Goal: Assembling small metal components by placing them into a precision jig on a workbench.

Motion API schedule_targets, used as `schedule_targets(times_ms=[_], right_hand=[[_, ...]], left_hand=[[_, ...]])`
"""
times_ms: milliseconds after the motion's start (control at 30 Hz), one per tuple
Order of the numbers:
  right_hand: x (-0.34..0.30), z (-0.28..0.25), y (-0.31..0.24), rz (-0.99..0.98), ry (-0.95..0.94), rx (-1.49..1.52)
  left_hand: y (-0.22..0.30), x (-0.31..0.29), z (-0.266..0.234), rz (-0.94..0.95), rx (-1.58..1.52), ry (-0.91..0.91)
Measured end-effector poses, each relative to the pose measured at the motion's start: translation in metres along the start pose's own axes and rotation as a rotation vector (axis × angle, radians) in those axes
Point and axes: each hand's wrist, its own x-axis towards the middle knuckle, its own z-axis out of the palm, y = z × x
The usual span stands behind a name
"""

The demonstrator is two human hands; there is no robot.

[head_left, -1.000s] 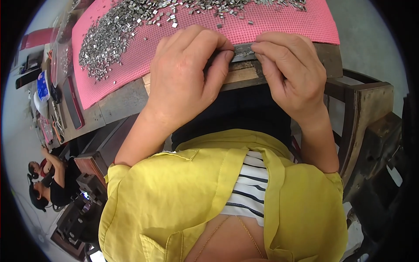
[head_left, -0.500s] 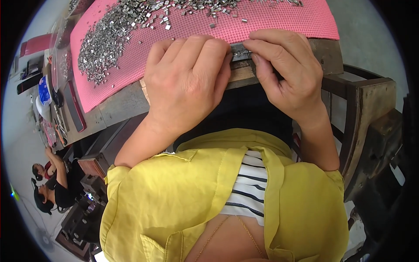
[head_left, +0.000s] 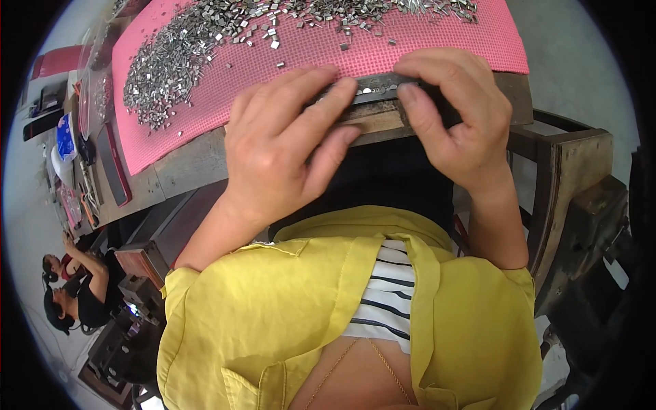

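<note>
While the left hand (head_left: 277, 140) arches over the left end of a narrow metal strip (head_left: 374, 96), its grip is spread, with the thumb well apart from the index finger and the fingertips at the strip. At the right end, the right hand (head_left: 461, 116) has its thumb and index finger on either side of the strip; whether that grip pinches it I cannot tell. The strip lies at the upper centre of the frame, along the near edge of a pink textured mat (head_left: 471, 41), and small shiny pieces show along it. A pale wooden piece (head_left: 374, 121) sits just below it on the edge of the bench (head_left: 195, 164). Loose small metal pieces (head_left: 171, 68) cover the mat across the upper left and top of the frame.
</note>
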Motion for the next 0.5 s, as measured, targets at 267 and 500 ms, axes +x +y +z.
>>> schedule_targets(times_ms=[267,500], right_hand=[[0.033,0.001,0.038,0.049,-0.062,-0.236],[0.053,0.005,0.039,0.046,-0.175,-0.372]], left_hand=[[-0.059,-0.037,-0.041,-0.256,0.293,0.157],[-0.074,-0.044,-0.043,-0.286,0.420,0.184]])
